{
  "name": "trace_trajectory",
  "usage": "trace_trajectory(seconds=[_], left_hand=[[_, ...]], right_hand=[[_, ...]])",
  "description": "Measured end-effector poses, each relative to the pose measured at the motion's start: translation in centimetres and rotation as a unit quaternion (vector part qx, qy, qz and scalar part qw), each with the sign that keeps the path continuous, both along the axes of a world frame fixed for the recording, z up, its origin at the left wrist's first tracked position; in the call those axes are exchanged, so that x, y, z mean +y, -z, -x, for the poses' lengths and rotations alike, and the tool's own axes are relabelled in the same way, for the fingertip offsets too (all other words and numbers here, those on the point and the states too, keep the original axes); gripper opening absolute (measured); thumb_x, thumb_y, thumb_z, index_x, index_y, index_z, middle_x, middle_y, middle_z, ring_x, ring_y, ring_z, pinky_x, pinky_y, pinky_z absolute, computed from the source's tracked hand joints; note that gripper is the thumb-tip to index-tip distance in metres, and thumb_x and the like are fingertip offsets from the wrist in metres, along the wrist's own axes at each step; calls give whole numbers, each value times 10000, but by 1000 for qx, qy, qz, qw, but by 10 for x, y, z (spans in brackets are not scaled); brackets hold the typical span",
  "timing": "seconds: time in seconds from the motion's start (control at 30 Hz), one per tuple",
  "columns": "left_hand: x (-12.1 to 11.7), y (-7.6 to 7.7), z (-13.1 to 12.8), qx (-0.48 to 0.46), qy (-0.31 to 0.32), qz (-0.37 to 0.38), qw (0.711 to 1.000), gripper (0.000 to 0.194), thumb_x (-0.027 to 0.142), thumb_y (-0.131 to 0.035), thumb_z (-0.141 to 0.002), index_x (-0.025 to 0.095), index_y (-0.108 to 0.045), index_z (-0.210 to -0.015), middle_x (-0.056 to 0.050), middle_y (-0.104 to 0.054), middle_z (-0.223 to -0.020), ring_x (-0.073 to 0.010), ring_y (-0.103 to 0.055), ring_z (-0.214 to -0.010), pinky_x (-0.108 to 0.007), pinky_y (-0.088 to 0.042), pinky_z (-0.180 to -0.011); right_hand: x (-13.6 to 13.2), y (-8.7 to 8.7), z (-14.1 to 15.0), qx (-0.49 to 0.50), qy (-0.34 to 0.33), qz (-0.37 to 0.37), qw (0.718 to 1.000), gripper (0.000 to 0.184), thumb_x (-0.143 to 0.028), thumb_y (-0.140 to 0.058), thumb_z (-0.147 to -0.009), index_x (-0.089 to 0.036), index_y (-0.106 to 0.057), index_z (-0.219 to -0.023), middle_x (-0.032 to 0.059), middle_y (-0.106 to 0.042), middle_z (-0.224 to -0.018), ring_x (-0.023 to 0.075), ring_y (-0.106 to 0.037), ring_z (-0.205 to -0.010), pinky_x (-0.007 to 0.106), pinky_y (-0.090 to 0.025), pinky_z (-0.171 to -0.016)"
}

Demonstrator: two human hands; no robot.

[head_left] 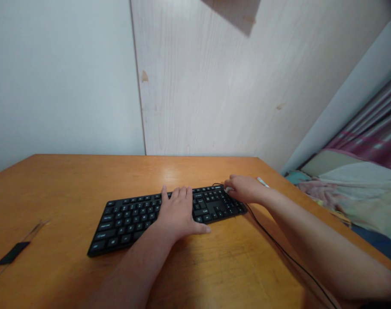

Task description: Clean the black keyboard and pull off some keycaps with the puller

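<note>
Lying open and flat, the left hand (pixel 177 214) spreads its fingers over the keys of a slim black plastic keyboard (pixel 124 227), its thumb stretched past the front edge and seeming to touch the table. That keyboard sits near the middle of the table and should handle as a light, stiff slab, best taken by its long front and back edges; it may slide a little on the glossy surface. The right hand (pixel 245 189) is curled, fingertips down on a small white object (pixel 228 189) just beyond the keyboard's far right corner, mostly hidden, so I cannot tell whether it is gripped. A thin black cable (pixel 288 255) trails towards the near right. Farther off lie a white stick-like item (pixel 262 182) and a flat black strip with thin cords (pixel 12 253) on the orange wooden table (pixel 69 193), then a pale wood-grain panel (pixel 198 86) and crumpled bedding (pixel 343 193).
</note>
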State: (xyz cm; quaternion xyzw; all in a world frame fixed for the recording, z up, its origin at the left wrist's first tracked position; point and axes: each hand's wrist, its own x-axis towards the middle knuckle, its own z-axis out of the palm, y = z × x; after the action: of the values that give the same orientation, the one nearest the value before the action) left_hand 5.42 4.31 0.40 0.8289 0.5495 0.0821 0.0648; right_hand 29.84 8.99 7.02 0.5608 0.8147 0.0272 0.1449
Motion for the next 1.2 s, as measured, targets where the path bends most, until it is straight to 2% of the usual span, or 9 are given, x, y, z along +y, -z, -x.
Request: trace_trajectory(seconds=[0.4, 0.6, 0.73, 0.83, 0.9, 1.0, 1.2], left_hand=[[1, 3, 0, -6, 1, -5, 1000, 1297, 918, -541, -507, 140, -301, -1516, -212, -356, -1549, -438, -271, -1421, -650, 48, -1155], [0, 0, 0, -5, 0, -2, 1000, 1291, 911, -548, -512, 142, -302, -1519, -216, -341, -1557, -432, -269, -1425, -656, 49, -1154], [0, 0, 0, 3, 1, -4, 1000, 1305, 915, -543, -514, 122, -298, -1521, -214, -355, -1549, -440, -267, -1421, -668, 51, -1148], [1, 2, 0, 8, 2, -7, 1000, 1321, 930, -522, -514, 115, -285, -1526, -216, -354, -1548, -441, -261, -1425, -663, 52, -1151], [1, 2, 0, 10, -1, -8, 1000, 1323, 933, -520, -513, 112, -286, -1525, -223, -349, -1550, -438, -266, -1424, -658, 60, -1151], [1, 1, 0, 9, -2, -7, 1000, 1316, 920, -537, -513, 105, -297, -1519, -233, -344, -1550, -433, -278, -1420, -664, 62, -1148], [0, 1, 1, 1, -1, -4, 1000, 1278, 911, -537, -520, 130, -326, -1510, -218, -361, -1546, -429, -296, -1415, -665, 61, -1150]], right_hand=[[-49, 8, -16, 35, 5, -1, 999, 216, -265, -481, -898, -193, -671, -974, 95, -642, -964, 203, -622, -829, 284, -361, -674], [-65, 13, -18, 32, 5, -21, 999, 179, -225, -500, -888, -188, -664, -951, 93, -634, -943, 196, -619, -797, 283, -338, -646], [-70, 9, -24, 38, -10, 0, 999, 163, -224, -520, -885, -199, -673, -935, 79, -627, -915, 186, -612, -775, 276, -345, -651], [-62, 4, -33, 75, -27, 20, 997, 167, -238, -526, -888, -215, -680, -947, 66, -627, -916, 180, -614, -783, 270, -369, -678], [-50, 3, -38, 92, -24, 8, 995, 188, -248, -524, -890, -229, -682, -991, 65, -637, -942, 189, -622, -830, 276, -383, -715], [-24, 5, -41, 96, -1, -29, 995, 229, -268, -522, -892, -247, -687, -1049, 72, -654, -992, 219, -622, -911, 300, -391, -756], [20, 11, -29, 101, 47, -45, 993, 273, -288, -488, -911, -210, -688, -1080, 107, -652, -1048, 219, -627, -896, 291, -415, -730]])
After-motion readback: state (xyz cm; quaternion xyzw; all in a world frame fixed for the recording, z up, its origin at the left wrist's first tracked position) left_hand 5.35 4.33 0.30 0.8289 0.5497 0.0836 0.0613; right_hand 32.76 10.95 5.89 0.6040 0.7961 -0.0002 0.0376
